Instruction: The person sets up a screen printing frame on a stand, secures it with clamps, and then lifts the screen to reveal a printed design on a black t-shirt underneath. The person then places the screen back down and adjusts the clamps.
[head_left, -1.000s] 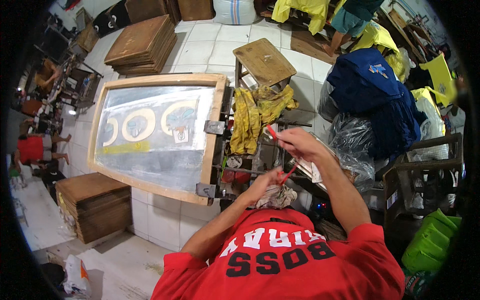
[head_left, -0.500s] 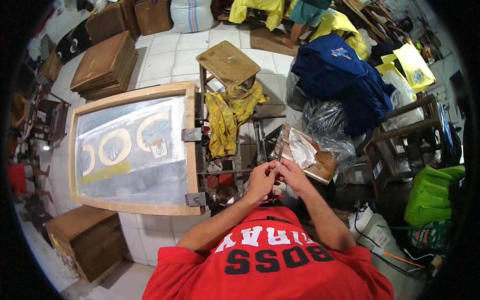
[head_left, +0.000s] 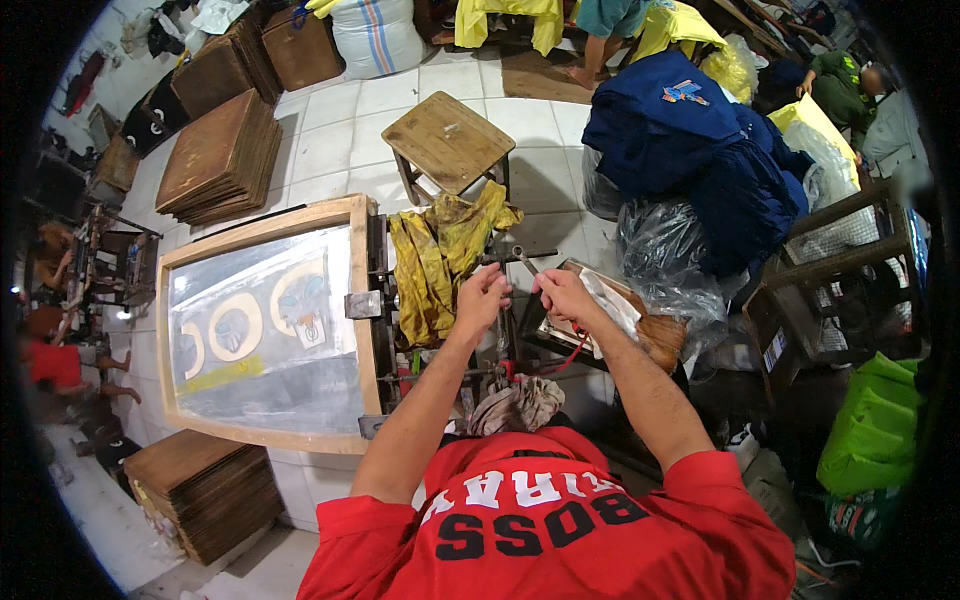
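White tiles point(head_left: 345, 125) cover the floor, with one stack of brown boards point(head_left: 218, 160) farther off and another stack point(head_left: 205, 490) nearer, at the lower left. A wooden stool point(head_left: 450, 140) stands beyond the work area, and navy clothes point(head_left: 680, 145) are heaped to its right above a clear plastic bag point(head_left: 665, 245). On the left, a wooden frame point(head_left: 361, 240) holds a grey screen with pale ring shapes; a metal clamp point(head_left: 363, 305) grips its right edge. A stained yellow cloth point(head_left: 430, 265) hangs just beside the frame.

The right hand point(head_left: 563, 300) is closed around a metal wrench point(head_left: 524, 261), whose end points up and to the left, near a dark rod. A red cord point(head_left: 580, 345) trails below this hand. The left hand point(head_left: 485, 297) is open and empty, fingers loosely bent, between the yellow cloth and the wrench. A crumpled grey rag point(head_left: 520, 405) lies nearer the person's body, and a white cloth point(head_left: 618, 308) is beside the right forearm.
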